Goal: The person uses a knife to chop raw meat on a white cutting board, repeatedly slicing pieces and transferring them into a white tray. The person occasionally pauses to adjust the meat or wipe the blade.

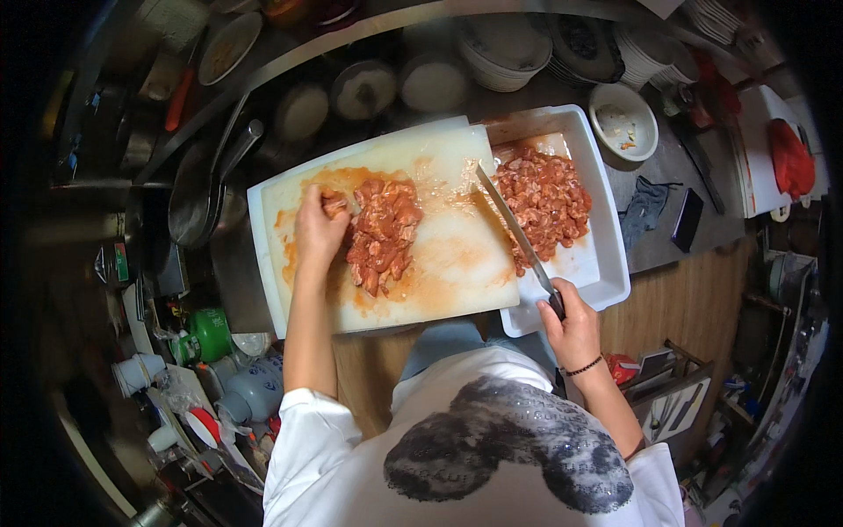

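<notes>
A pile of reddish raw meat pieces [385,230] lies on the stained white cutting board [454,277]. At the pile's left edge, my left hand [319,227] has its fingers closed around a piece of raw meat [334,203]. My right hand [571,319] grips the dark handle of a long kitchen knife [517,234]. The blade slants up and left over the seam between the board and a white plastic tub [596,270]. Inside the tub sits a heap of cut meat [543,201]. The board's right side overlaps the tub's left side.
A white bowl with scraps [624,122] stands beyond the tub's upper right corner. On the grey counter [714,237] rest a dark cloth [645,207] and a phone [687,221]. Stacked plates [504,49] line the back. A pan [191,197] sits at left, above gas cylinders [257,388].
</notes>
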Available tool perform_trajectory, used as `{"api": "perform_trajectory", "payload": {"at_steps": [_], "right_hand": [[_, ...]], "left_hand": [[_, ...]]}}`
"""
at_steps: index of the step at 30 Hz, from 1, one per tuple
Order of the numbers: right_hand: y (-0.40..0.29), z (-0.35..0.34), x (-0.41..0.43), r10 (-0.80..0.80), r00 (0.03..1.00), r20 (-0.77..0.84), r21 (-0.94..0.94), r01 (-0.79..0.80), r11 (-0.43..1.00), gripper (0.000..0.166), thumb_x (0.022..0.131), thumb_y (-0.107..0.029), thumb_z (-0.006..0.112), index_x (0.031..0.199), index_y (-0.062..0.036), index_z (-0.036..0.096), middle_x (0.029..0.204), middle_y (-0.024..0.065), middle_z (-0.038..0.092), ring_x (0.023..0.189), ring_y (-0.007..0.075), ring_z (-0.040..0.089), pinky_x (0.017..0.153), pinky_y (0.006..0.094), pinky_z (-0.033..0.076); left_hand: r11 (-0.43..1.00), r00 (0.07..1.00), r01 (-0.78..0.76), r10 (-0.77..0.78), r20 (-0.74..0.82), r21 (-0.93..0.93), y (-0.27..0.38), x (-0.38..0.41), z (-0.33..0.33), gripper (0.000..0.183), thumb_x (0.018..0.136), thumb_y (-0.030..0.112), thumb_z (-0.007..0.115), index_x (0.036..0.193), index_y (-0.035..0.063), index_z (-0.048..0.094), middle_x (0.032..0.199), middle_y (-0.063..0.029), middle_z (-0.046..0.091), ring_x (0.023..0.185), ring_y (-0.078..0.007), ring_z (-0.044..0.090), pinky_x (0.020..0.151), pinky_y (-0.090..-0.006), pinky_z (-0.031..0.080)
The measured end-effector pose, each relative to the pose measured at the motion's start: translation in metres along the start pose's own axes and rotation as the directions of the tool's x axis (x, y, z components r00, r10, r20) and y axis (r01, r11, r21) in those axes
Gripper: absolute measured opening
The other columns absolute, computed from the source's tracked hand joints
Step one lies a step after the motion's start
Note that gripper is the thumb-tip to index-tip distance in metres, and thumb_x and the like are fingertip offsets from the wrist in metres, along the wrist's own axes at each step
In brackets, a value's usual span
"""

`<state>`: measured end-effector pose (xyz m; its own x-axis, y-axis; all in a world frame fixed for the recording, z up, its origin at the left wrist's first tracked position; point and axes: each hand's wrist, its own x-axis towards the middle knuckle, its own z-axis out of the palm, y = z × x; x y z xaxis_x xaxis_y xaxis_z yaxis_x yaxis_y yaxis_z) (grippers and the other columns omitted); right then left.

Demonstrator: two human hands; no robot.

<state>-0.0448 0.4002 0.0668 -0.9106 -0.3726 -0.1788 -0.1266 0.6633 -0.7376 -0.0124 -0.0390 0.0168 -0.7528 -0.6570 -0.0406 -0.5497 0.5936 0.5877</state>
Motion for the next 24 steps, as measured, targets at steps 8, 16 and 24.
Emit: {"api": "perform_trajectory", "payload": {"at_steps": [8,16,24], "right_hand": [[-0.002,-0.002,0.007,0.014,1.0,0.002,0.067,-0.014,0.998,0.032,0.097,-0.016,0.077,0.125,-0.0055,0.065,0.088,0.0194,0.071,0.077,0.0405,0.072,0.068,0.0444,0.056],[0.003,0.022,0.059,-0.352,0.936,-0.018,-0.229,0.339,0.913,0.042,0.086,-0.011,0.079,0.124,-0.0071,0.059,0.096,0.0148,0.067,0.087,0.0372,0.069,0.075,0.0475,0.054],[0.022,0.052,0.039,-0.424,0.903,0.065,-0.218,0.427,0.877,0.039,0.087,-0.013,0.077,0.121,-0.0067,0.058,0.099,0.0145,0.065,0.092,0.0371,0.065,0.079,0.0499,0.049]], "left_hand": [[0.805,0.903,-0.385,0.429,-0.006,-0.451,0.105,-0.072,0.042,0.023,0.084,-0.013,0.059,0.099,0.0026,0.064,0.101,-0.008,0.07,0.088,-0.018,0.068,0.079,-0.0312,0.057],[0.776,0.795,-0.6,0.605,-0.04,-0.197,0.083,-0.145,0.107,0.029,0.074,-0.007,0.07,0.098,0.0094,0.071,0.104,-0.0083,0.07,0.1,-0.0331,0.065,0.089,-0.0448,0.053],[0.84,0.847,-0.528,0.51,-0.149,-0.129,0.041,-0.161,0.101,0.035,0.075,-0.003,0.067,0.109,0.0069,0.065,0.11,-0.0132,0.071,0.104,-0.0364,0.065,0.094,-0.0487,0.05]]}}
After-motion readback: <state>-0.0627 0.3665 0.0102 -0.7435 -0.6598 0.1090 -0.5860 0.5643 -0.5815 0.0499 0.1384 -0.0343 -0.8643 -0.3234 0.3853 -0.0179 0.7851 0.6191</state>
